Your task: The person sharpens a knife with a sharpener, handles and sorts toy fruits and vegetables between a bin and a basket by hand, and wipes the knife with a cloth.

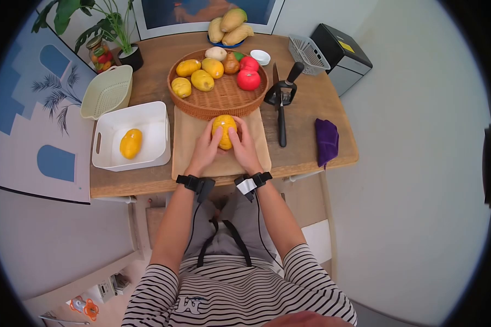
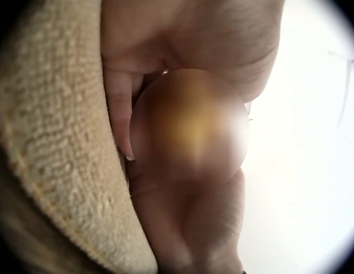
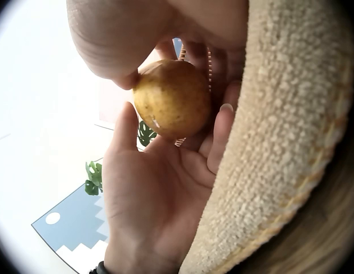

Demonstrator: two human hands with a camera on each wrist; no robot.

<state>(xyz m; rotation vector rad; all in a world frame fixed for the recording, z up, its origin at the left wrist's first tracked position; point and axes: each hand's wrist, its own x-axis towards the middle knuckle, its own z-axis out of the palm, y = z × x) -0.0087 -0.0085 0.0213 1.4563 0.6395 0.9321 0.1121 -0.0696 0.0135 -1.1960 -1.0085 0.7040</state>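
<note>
Both hands hold one yellow mango between them, close over a tan towel at the front of the table. The left hand grips its left side and the right hand its right side, thumbs on top. In the right wrist view the mango shows small brown spots and sits among the fingers of both hands. A round blur covers the middle of the left wrist view. To the left, another yellow mango lies in a white bin.
Behind the towel a wicker basket holds several yellow mangoes, red tomatoes and other produce. On the right lie a black-handled knife by a black stand, and a purple cloth. A pale green basket stands at left.
</note>
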